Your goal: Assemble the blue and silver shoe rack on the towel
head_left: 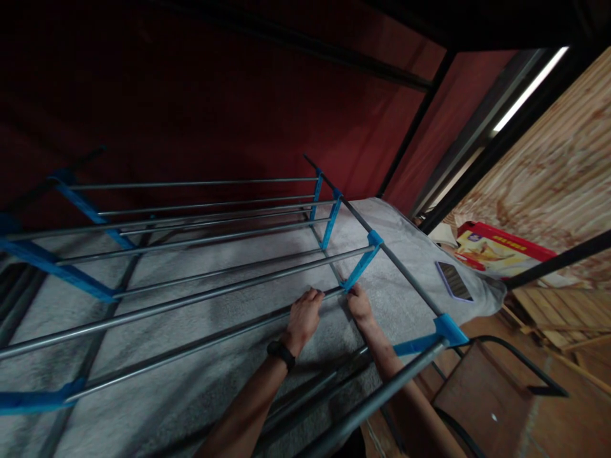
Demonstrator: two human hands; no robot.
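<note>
A rack of grey metal tubes [200, 298] joined by blue plastic brackets lies on its side across a grey fleecy cover. My left hand [305, 315], with a black watch on its wrist, is wrapped around a lower metal tube [229, 335] close to its right end. Beside it, my right hand [359, 305] is closed at the lower end of a blue bracket [361, 267], where that tube meets it. The right fingertips are partly hidden behind the joint. Another blue bracket [449, 331] stands nearer, at the right.
A phone [453, 281] lies on the cover at the right. Beyond it sits a red and yellow box [506, 248]. A metal-framed chair [484, 381] stands on the floor at lower right. Dark frame posts [417, 130] and a red curtain [214, 95] border the bed.
</note>
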